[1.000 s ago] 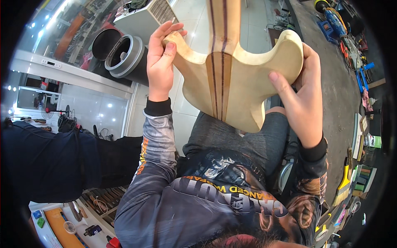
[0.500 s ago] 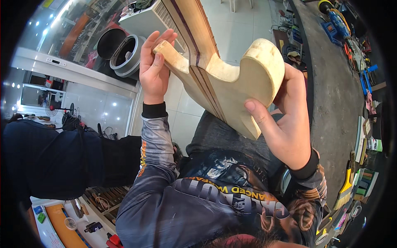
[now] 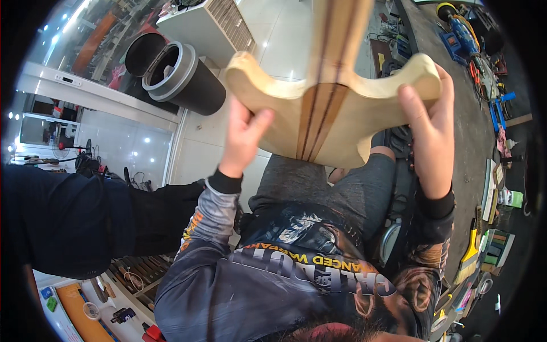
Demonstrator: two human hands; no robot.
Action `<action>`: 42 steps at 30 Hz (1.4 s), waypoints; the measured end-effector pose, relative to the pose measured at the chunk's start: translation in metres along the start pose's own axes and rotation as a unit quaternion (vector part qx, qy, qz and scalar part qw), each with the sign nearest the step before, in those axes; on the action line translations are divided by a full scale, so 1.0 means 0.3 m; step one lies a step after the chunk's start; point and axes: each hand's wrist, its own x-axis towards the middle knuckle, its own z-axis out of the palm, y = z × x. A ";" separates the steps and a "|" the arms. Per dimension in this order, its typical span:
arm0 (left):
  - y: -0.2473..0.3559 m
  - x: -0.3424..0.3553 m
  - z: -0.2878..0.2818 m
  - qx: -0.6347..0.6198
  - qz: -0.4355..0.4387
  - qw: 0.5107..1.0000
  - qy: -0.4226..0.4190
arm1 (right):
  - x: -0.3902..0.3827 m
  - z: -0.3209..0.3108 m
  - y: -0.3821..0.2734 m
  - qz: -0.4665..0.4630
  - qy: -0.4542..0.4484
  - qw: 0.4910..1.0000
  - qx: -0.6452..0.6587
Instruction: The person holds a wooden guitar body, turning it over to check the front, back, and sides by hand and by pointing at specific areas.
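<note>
An unfinished pale wooden guitar body is held over my lap with its back toward me, its neck pointing away with dark stripes running along it and down the centre of the back. My left hand grips the body's left side below the upper horn, thumb on the back and fingers mostly hidden behind it. My right hand is closed round the right horn, thumb on the back near the edge.
A grey workbench with power tools and a yellow brush runs along my right. At left are a dark bin, a person in dark clothing and a tool drawer. A white cabinet stands ahead.
The guitar tilted with its neck leftward, then swung back, neck now pointing slightly right. My left hand has moved from the horn's tip down the body's side; my right hand has risen.
</note>
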 end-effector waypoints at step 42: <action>-0.053 -0.239 0.059 0.255 0.313 0.911 -0.086 | 0.117 -0.403 0.402 0.096 -0.035 0.967 0.235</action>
